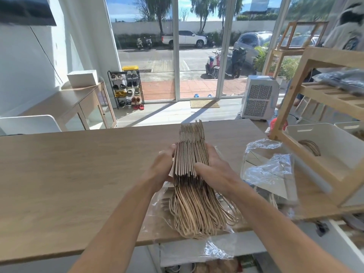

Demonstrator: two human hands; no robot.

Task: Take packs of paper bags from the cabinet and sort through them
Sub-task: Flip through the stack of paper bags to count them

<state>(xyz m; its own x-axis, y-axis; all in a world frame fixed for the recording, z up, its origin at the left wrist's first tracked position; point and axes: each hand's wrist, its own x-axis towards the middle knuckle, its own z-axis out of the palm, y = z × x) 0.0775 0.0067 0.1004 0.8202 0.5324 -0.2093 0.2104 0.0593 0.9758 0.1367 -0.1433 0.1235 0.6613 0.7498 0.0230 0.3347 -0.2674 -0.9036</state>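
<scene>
A thick stack of flat brown paper bags (pixel 190 152) stands on edge over the wooden table (pixel 69 174), its twisted paper handles (pixel 197 215) fanning toward me. My left hand (pixel 163 168) presses the stack's left side and my right hand (pixel 212 170) clamps its right side, thumb laid across the top edges. Clear plastic wrapping (pixel 157 211) lies under the stack near the table's front edge.
Crumpled clear wrap (pixel 269 168) lies to the right of the stack. A wooden shelf rack (pixel 307 91) stands at the table's right end with a white bin (pixel 327 146) holding paper handles. Glass doors, a shoe rack (pixel 127 88) and a white air cooler (pixel 259 97) are beyond.
</scene>
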